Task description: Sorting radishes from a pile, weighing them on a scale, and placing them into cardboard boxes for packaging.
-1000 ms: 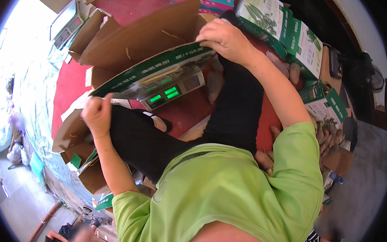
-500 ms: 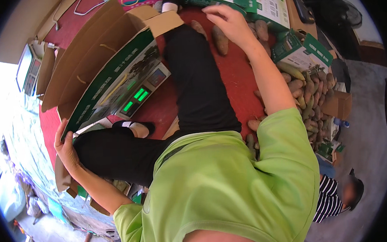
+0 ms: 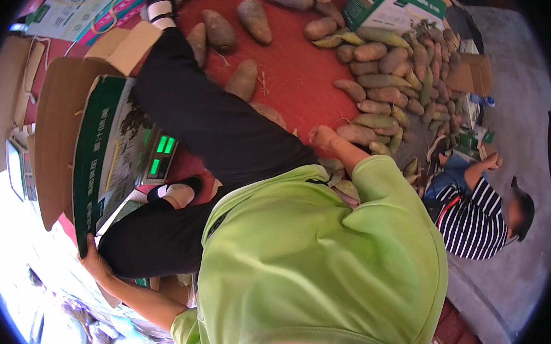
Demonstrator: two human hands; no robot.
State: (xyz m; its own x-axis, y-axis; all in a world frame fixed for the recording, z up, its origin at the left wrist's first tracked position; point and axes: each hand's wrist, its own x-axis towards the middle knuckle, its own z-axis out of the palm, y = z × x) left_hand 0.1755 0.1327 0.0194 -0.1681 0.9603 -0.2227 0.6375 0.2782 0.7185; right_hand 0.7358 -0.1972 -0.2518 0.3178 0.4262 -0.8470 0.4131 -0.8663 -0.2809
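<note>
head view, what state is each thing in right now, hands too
large carton: open, brown inside showing
left hand: touching the large carton's near corner, grip unclear
right hand: lowered beside the tubers, whether it holds one unclear
scale: on, green digits lit
tubers: loose, mostly heaped to the right, some scattered on the red floor
small carton: flap open
</note>
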